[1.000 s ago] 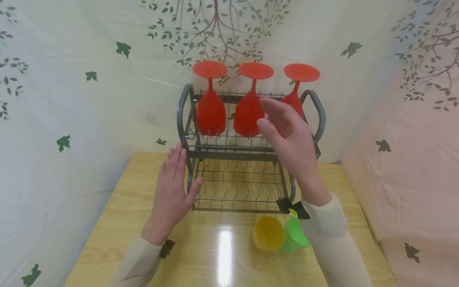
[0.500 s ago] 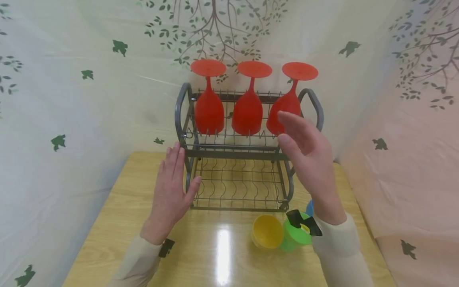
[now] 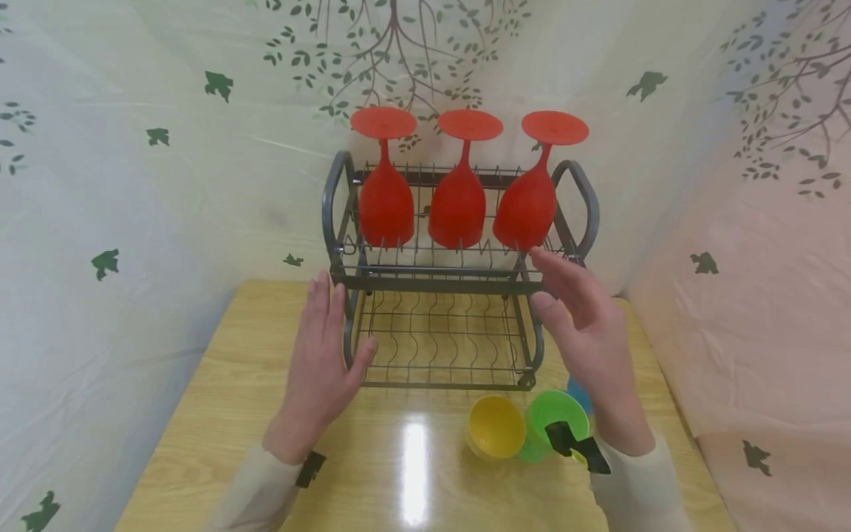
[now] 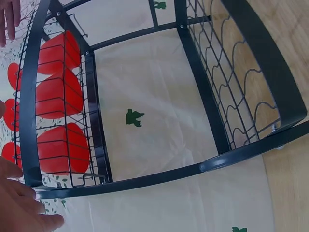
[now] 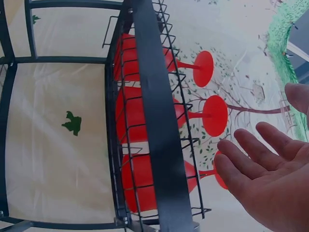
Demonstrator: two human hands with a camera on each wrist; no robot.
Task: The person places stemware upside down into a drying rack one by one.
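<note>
- I see the right hand [image 3: 592,336] has dropped away, relaxed and empty.
- All 3 red goblets [image 3: 456,210] stand unheld (upside down) high on the dish rack [image 3: 439,284].
- Left hand [image 3: 318,369]: straight-fingered, empty.

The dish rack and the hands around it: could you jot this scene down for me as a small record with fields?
rack: dark rack, two tiers, on a wooden table
upper tier: three red goblets, upside down
left hand: left hand open at the rack's left side; contact unclear
right hand: right hand near the right side, holding nothing
front right: yellow cup, green cup, partly hidden blue object
</note>
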